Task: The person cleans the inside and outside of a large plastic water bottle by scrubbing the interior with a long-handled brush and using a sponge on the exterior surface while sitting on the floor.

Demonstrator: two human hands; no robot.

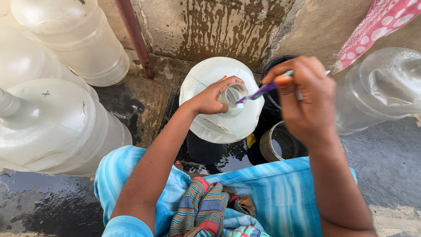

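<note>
Left hand (215, 97) curled in a narrow grip round the neck of a large translucent white plastic water jug (210, 123), standing upright on the wet concrete floor (386, 162) close to the stained wall. Right hand (302, 103) pinched shut on a purple-handled toothbrush (258, 92), bristle end at the jug's mouth. Just beside the jug, a round metal pot (274, 142) and a black bucket (274, 66). More clear plastic jugs (57, 123) along the floor's left edge, one (381, 87) at the right
</note>
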